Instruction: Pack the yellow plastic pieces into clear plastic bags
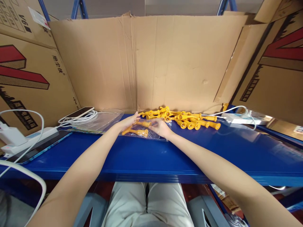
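Observation:
Two yellow trumpet-shaped plastic pieces lie at a clear plastic bag (157,135) on the blue shelf; I cannot tell whether they are inside it or on top. My right hand (161,128) has its fingers closed at the flared end of the farther yellow piece (143,123). The nearer yellow piece (141,132) lies just in front of it, its thin end pointing left. My left hand (129,122) rests at the left ends of these pieces, fingers stretched out and its thumb side partly hidden. Behind my right hand spreads a loose pile of similar yellow pieces (190,125).
Cardboard (189,63) walls the back, with printed boxes (26,72) at the sides. Left on the blue shelf (146,160) are flat clear bags (104,121), coiled white cable (87,117), a dark phone (44,143) and a power strip (30,138). Another power strip (243,119) lies right.

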`<state>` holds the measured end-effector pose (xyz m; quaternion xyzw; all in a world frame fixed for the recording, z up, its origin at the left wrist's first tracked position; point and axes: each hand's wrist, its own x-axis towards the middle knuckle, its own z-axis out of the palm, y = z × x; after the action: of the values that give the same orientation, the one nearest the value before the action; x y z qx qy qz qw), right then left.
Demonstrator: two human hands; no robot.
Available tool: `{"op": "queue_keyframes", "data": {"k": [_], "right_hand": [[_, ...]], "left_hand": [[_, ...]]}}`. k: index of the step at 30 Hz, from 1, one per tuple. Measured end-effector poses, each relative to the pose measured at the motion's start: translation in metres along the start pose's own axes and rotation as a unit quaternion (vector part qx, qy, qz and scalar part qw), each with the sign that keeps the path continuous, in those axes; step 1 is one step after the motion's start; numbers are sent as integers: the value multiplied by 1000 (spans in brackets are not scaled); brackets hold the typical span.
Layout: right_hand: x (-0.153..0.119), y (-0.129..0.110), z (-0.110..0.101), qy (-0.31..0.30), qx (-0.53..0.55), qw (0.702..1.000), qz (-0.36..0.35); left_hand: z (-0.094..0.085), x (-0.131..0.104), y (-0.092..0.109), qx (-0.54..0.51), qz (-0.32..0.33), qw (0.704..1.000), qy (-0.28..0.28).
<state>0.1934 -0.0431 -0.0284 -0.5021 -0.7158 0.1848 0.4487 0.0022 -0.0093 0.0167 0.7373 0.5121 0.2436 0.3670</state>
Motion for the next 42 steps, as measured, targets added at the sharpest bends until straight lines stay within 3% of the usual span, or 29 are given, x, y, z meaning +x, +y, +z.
{"op": "queue_keyframes", "data": {"k": [4, 10, 14, 19, 24, 27, 33, 39, 42], "right_hand": [[-3, -3, -2, -3, 13, 1000, -23], [-7, -12, -5, -160, 114, 980, -33], [-6, -11, -6, -198, 144, 969, -30], [-6, -10, -8, -213, 139, 967, -26], [-9, -17, -11, -213, 112, 970, -27], [-10, -21, -14, -211, 100, 972, -28], [-5, -23, -24, -165, 122, 978, 39], [24, -29, -48, 45, 143, 986, 72], [46, -28, -47, 87, 51, 994, 50]], "left_hand": [[-4, 3, -4, -45, 0, 999, 21], [-9, 7, -12, -71, -17, 997, 35], [-9, 7, -12, -66, -28, 997, 24], [-8, 6, -8, -24, 2, 1000, 19], [-3, 5, -11, 48, 42, 996, -69], [0, 3, -11, 110, 32, 988, -101], [-7, 2, -11, 178, 16, 975, -129], [-20, 2, -16, 219, 22, 969, -111], [-21, 3, -19, 226, 22, 969, -102]]}}
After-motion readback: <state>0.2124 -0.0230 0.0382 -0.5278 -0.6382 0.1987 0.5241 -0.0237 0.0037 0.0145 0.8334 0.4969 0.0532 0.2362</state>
